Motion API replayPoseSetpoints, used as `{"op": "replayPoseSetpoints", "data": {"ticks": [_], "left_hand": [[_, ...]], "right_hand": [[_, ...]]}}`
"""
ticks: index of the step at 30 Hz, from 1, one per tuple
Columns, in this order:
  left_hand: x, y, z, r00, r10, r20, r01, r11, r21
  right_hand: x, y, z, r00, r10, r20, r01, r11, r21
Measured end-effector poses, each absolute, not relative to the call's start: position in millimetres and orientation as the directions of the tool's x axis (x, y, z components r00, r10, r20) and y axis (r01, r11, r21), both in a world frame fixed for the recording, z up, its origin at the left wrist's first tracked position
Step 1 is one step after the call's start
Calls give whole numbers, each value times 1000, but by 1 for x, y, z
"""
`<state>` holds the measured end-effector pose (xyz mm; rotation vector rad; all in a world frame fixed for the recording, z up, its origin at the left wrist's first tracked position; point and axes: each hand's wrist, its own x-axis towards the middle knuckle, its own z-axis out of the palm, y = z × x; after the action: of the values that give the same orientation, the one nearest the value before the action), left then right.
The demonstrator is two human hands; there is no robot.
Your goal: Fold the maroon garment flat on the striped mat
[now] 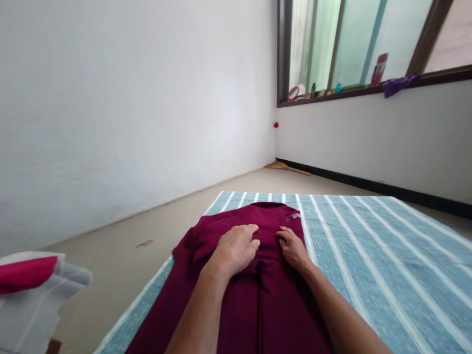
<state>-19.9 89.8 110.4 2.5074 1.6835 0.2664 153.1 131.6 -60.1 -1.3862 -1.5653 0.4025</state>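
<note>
- A maroon garment lies along the left edge of a blue striped mat, its near end cut off by the frame.
- The left hand presses on it, fingers curled, bunching fabric.
- The right hand rests alongside, fingers bent; whether it pinches cloth cannot be told.
- Folded clothes sit on the floor beyond the mat's left edge, partly cropped.

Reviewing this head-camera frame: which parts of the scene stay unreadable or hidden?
- Maroon knitted garment: lower part cut off by the bottom edge; the left hand and right hand cover its middle.
- Small label near its collar: too small to read.
- Bottles on the dark window sill: too far and blurred to identify.
- White and red folded cloth pile: cut off by the left edge.
</note>
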Motion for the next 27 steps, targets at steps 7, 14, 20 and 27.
{"op": "replayPoseSetpoints", "data": {"ticks": [7,14,20,27], "left_hand": [[-49,139,91,183,968,170,983,-178,-40],[-63,159,70,69,997,31,995,-66,-81],[-71,165,62,-50,997,54,999,51,-14],[-92,178,72,-163,962,221,971,117,210]], "right_hand": [[152,133,-64,118,893,433,581,292,-760],[154,134,-69,107,892,438,593,296,-749],[155,133,-69,97,890,445,608,301,-735],[154,133,-70,98,891,443,628,290,-722]]}}
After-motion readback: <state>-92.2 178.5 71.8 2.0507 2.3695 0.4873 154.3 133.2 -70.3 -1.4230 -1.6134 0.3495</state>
